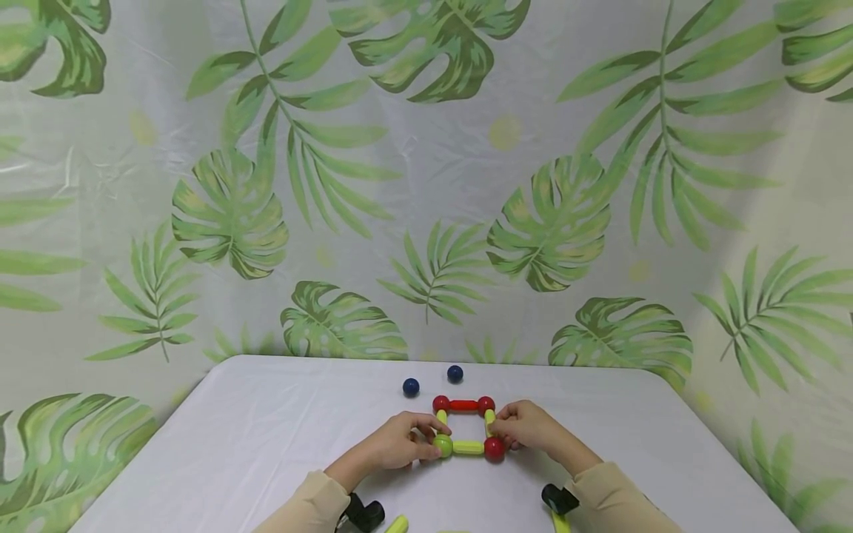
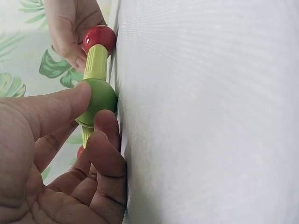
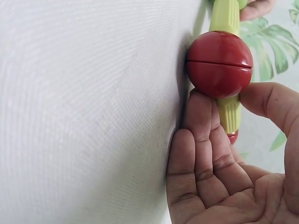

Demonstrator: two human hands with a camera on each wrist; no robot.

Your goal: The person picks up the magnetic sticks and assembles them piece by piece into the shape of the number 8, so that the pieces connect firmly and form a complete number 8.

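A square of balls and rods lies on the white table. Its near corners are a green ball [image 1: 443, 445] and a red ball [image 1: 494, 448], joined by a yellow-green rod [image 1: 469, 447]. Two smaller-looking red balls and a red rod [image 1: 463, 405] form the far side; yellow-green rods make the other sides. With thumb and fingers my left hand [image 1: 400, 442] pinches the green ball [image 2: 102, 98]. My right hand [image 1: 533, 428] holds the near red ball [image 3: 219, 64] where the side rod [image 3: 230, 114] meets it, thumb on one side and fingers on the other.
Two dark blue balls [image 1: 411, 387] sit beyond the square on the white-covered table [image 1: 266, 414]. Yellow-green rods [image 1: 397, 525] show partly at the bottom edge of the head view. Behind the table hangs a leaf-patterned curtain [image 1: 440, 185].
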